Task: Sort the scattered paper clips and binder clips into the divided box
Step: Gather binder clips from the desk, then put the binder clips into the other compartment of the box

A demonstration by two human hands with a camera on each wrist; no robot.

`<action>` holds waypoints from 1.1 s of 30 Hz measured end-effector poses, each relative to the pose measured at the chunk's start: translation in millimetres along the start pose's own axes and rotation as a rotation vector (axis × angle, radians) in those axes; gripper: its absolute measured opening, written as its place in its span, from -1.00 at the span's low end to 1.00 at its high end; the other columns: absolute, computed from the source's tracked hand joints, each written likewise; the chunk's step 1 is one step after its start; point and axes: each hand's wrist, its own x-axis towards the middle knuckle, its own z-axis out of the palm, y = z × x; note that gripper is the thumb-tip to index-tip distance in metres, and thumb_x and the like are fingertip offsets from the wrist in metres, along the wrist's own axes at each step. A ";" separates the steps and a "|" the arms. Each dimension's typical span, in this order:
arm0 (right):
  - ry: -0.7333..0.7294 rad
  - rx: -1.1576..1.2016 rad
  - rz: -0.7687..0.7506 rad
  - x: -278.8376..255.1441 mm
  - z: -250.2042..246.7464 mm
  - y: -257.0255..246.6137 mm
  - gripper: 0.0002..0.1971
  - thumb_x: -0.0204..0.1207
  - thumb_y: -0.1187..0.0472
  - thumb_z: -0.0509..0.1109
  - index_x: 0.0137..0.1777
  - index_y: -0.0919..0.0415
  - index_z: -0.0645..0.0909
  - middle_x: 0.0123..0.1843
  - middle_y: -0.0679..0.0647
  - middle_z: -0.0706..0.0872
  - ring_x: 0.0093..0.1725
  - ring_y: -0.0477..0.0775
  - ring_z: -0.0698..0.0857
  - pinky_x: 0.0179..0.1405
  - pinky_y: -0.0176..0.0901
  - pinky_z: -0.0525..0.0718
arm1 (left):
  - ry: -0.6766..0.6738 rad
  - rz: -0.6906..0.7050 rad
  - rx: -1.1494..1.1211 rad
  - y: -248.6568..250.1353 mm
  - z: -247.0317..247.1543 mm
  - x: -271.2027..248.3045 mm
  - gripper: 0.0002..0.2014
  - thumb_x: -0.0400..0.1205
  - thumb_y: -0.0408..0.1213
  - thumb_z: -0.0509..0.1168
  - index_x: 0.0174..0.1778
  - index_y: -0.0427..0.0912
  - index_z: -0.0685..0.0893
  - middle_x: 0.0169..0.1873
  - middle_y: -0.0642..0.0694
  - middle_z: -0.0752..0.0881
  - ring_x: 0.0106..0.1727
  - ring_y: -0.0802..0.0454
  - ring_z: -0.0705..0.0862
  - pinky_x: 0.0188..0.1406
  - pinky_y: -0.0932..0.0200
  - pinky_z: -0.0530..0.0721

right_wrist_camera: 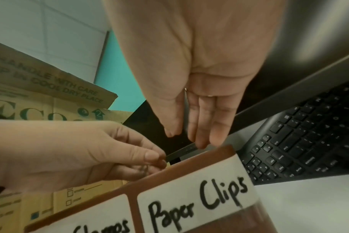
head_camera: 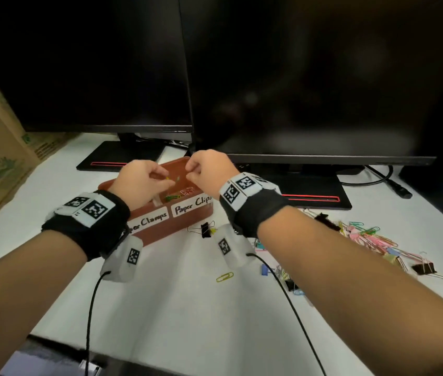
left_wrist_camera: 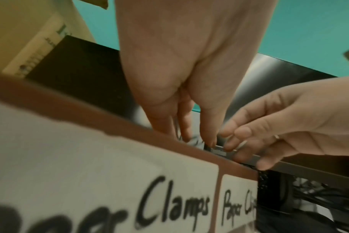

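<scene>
Both hands hover over the divided box [head_camera: 160,223] at frame centre. The left hand [head_camera: 140,180] pinches a small yellow-green paper clip [head_camera: 170,180]; the right hand [head_camera: 209,169] is curled in a pinch, contents unclear. Paper clips are light, springy wire, best taken across the loops. Labels read "Paper Clips" [right_wrist_camera: 197,203] and "…Clamps" [left_wrist_camera: 169,211]; loose clips [head_camera: 372,240] lie at right on the surface [head_camera: 187,308].

left hand [head_camera: 140,180], right hand [head_camera: 209,169], fingers curled, close together

Head looks down; wrists close, sharing box [head_camera: 160,229].
</scene>
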 end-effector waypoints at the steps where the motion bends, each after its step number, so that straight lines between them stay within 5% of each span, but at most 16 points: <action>1: -0.021 -0.006 -0.004 -1.8 3.4 0.7 -0.77 0.60 0.21 0.29 0.21 0.14 0.63 0.19 0.10 0.72 0.17 0.12 0.69 0.29 -0.02 0.60 | -0.021 0.020 0.065 0.4 0.9 -3.5 -0.69 0.52 -0.16 0.42 0.17 -0.10 0.65 -0.06 0.00 0.74 -0.14 0.09 0.74 -0.25 0.31 0.59; 5: 0.097 -0.007 -0.073 -26.7 2.9 25.7 -0.82 0.57 0.20 0.28 0.09 0.04 0.68 0.10 -0.01 0.69 0.06 0.01 0.67 0.16 -0.09 0.64 | 0.002 0.266 0.093 12.3 3.2 -27.5 -0.63 0.51 -0.14 0.43 0.24 0.02 0.62 0.22 0.08 0.60 0.18 0.19 0.56 0.19 0.24 0.53; 11: 0.002 -0.111 0.142 -79.9 -28.7 99.3 -0.81 0.56 0.23 0.32 0.13 0.06 0.64 0.05 0.02 0.69 0.02 0.03 0.67 0.08 -0.16 0.61 | -0.283 0.278 0.021 34.0 39.0 -69.7 -0.74 0.42 -0.04 0.50 -0.03 0.08 0.64 -0.08 0.11 0.66 -0.15 0.22 0.65 -0.20 0.34 0.62; 16: -0.146 -0.220 0.286 -114.8 -39.2 137.1 -0.75 0.52 0.14 0.38 0.19 0.07 0.62 0.18 0.03 0.67 0.15 0.04 0.63 0.14 -0.11 0.63 | -0.472 0.178 0.118 32.7 79.2 -81.9 -0.71 0.37 -0.05 0.53 -0.10 -0.03 0.64 -0.17 0.05 0.65 -0.21 0.16 0.57 -0.25 0.32 0.51; 19: -0.192 -0.222 0.281 -121.2 -36.0 146.0 -0.70 0.52 0.09 0.40 0.24 0.07 0.60 0.23 0.04 0.66 0.20 0.05 0.63 0.25 -0.06 0.62 | -0.521 0.168 0.180 32.4 90.9 -85.0 -0.74 0.38 -0.14 0.53 -0.16 -0.06 0.60 -0.25 0.11 0.55 -0.15 0.10 0.53 -0.25 0.39 0.46; 22: -0.176 -0.205 0.232 -114.5 -33.6 148.1 -0.73 0.54 0.14 0.38 0.24 0.07 0.62 0.25 0.05 0.66 0.20 0.04 0.62 0.24 -0.12 0.61 | -0.537 0.175 0.176 34.6 95.4 -89.0 -0.84 0.44 -0.23 0.49 -0.17 -0.11 0.65 -0.34 0.18 0.50 -0.29 0.20 0.50 -0.35 0.50 0.41; 27: -0.200 -0.186 0.165 -89.9 -29.9 133.0 -0.74 0.62 0.19 0.28 0.26 0.13 0.64 0.31 0.07 0.65 0.29 0.09 0.62 0.25 -0.14 0.56 | -0.581 0.230 0.232 37.7 97.2 -91.5 -0.84 0.54 -0.28 0.37 -0.03 -0.25 0.73 -0.38 0.20 0.51 -0.32 0.28 0.48 -0.43 0.66 0.40; 30: -0.265 -0.270 0.152 -73.9 -24.6 127.7 -0.71 0.60 0.23 0.29 0.30 0.19 0.63 0.33 0.07 0.64 0.32 0.10 0.60 0.33 -0.11 0.54 | -0.601 0.256 0.248 36.5 97.8 -92.3 -0.87 0.55 -0.26 0.35 -0.04 -0.21 0.70 -0.35 0.19 0.49 -0.30 0.29 0.46 -0.38 0.60 0.36; 33: -0.334 -0.340 0.173 -61.1 -16.3 133.3 -0.72 0.54 0.19 0.38 0.23 0.17 0.67 0.28 0.06 0.68 0.19 0.07 0.67 0.19 -0.16 0.65 | -0.589 0.283 0.191 35.8 98.7 -90.9 -0.94 0.54 -0.29 0.36 -0.16 -0.09 0.60 -0.36 0.19 0.51 -0.31 0.28 0.48 -0.35 0.58 0.36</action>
